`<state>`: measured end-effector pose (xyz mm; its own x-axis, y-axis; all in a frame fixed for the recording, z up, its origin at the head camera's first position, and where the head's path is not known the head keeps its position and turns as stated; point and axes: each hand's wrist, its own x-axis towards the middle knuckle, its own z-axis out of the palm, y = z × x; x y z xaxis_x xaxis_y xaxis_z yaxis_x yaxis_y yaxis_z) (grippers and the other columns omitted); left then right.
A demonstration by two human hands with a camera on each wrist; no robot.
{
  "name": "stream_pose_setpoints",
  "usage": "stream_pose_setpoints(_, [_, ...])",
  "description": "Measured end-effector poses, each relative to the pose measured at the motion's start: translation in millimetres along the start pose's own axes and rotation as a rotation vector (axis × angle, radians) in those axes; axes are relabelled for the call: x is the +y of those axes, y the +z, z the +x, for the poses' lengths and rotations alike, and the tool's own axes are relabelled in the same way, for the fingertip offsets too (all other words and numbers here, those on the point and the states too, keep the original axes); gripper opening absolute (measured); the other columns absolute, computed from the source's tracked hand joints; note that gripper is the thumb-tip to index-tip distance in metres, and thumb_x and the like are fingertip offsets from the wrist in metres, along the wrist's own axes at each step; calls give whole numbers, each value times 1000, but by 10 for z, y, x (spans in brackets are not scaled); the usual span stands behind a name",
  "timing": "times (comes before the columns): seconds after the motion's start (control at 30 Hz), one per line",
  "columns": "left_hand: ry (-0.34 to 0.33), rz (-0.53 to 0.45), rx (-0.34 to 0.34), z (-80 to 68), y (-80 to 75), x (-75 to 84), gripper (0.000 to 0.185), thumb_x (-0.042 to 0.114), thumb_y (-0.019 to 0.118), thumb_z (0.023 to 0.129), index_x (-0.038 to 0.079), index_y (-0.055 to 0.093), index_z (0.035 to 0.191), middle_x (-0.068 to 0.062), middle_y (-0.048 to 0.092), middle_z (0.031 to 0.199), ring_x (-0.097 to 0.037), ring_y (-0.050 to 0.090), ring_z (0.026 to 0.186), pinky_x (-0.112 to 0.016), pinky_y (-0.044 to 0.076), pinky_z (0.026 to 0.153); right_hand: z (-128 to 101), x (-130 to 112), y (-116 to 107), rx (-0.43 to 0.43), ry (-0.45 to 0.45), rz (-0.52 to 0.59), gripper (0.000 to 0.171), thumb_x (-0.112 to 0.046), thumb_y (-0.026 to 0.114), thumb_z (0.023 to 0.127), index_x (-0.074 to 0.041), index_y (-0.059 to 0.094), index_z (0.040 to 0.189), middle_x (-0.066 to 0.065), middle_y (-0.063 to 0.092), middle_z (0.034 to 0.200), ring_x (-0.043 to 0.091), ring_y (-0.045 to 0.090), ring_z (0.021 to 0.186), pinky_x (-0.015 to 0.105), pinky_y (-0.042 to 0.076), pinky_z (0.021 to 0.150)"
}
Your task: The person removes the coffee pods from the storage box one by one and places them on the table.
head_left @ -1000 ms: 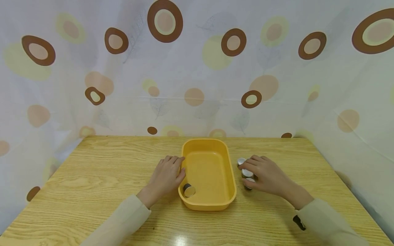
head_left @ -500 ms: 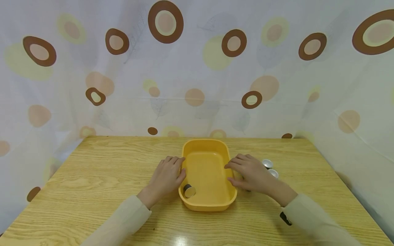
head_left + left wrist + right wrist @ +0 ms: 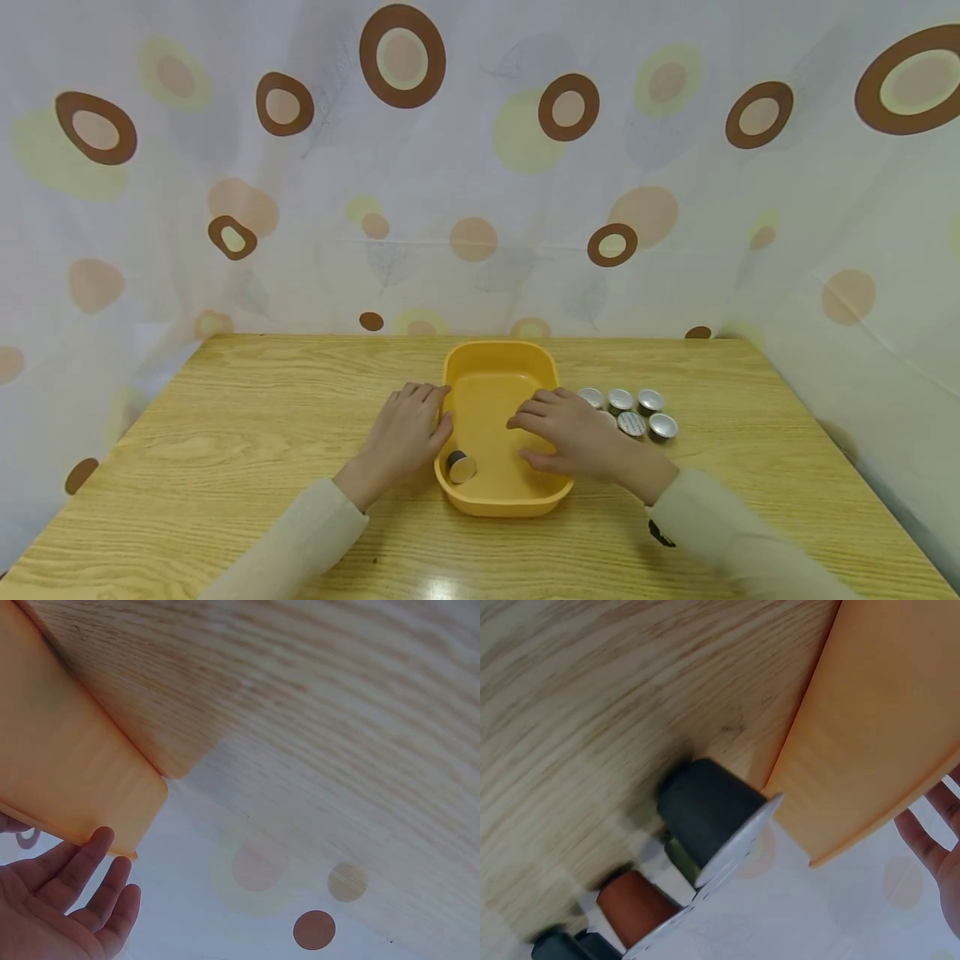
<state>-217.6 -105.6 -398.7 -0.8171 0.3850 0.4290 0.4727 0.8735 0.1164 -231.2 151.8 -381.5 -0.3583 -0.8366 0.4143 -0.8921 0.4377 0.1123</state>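
Hands at a yellow tray on a wooden table.

Head view: tray [image 3: 497, 367] lies mid-table, long axis running away from the person. Left hand [image 3: 405, 433] rests relaxed and empty against its left rim. Right hand [image 3: 570, 433] reaches over the right rim, fingers loosely spread; its underside is hidden, so any hold cannot be told. One capsule [image 3: 461, 465] lies tipped inside the tray; more capsules [image 3: 633, 412] stand just beside its right wall.
Left wrist view: straight fingers [image 3: 75, 877] beside the tray wall.
Right wrist view: blurred; a dark capsule [image 3: 705, 810] touches the tray wall.

Wooden table [image 3: 247, 433] before a seemingly thin circle-patterned curtain [image 3: 480, 167].
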Motion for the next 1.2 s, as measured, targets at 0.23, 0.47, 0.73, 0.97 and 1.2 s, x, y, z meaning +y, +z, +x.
stream_pose_setpoints(0.23, [9, 14, 5, -4, -1, 5, 35, 26, 52, 89, 6, 60, 117, -5, 65, 107, -23, 58, 100, -38, 48, 83, 87, -57, 123, 1, -56, -27, 30, -31, 69, 76, -17, 64, 102, -6, 63, 95, 11, 56, 86, 30, 49, 75])
stream_pose_setpoints(0.47, [14, 13, 14, -10, -11, 14, 35, 25, 54, 89, 6, 60, 117, -5, 65, 106, -24, 58, 99, -39, 48, 83, 167, -137, 173, -76, -72, -15, 31, -35, 67, 79, -19, 63, 106, -7, 62, 99, 11, 55, 90, 30, 47, 77])
stream_pose_setpoints(0.73, [11, 27, 19, -7, 5, 9, 35, 26, 55, 88, 6, 60, 116, -5, 65, 105, -24, 58, 99, -39, 47, 83, 269, -207, 202, -110, -92, -5, 30, -37, 64, 82, -22, 63, 108, -9, 63, 99, 10, 55, 90, 28, 46, 77])
stream_pose_setpoints(0.97, [4, 22, 4, -10, 3, 10, 36, 26, 54, 88, 6, 59, 118, -6, 65, 107, -25, 57, 101, -41, 47, 85, 326, -243, 249, -145, -106, -2, 31, -37, 62, 84, -22, 62, 110, -9, 63, 101, 9, 54, 91, 27, 46, 77])
stream_pose_setpoints(1.2, [6, 32, -4, -7, 4, 10, 36, 27, 54, 88, 6, 59, 118, -6, 64, 107, -25, 57, 102, -41, 47, 84, 366, -276, 300, -183, -99, 6, 33, -37, 60, 85, -23, 60, 115, -11, 62, 106, 8, 55, 94, 28, 47, 81])
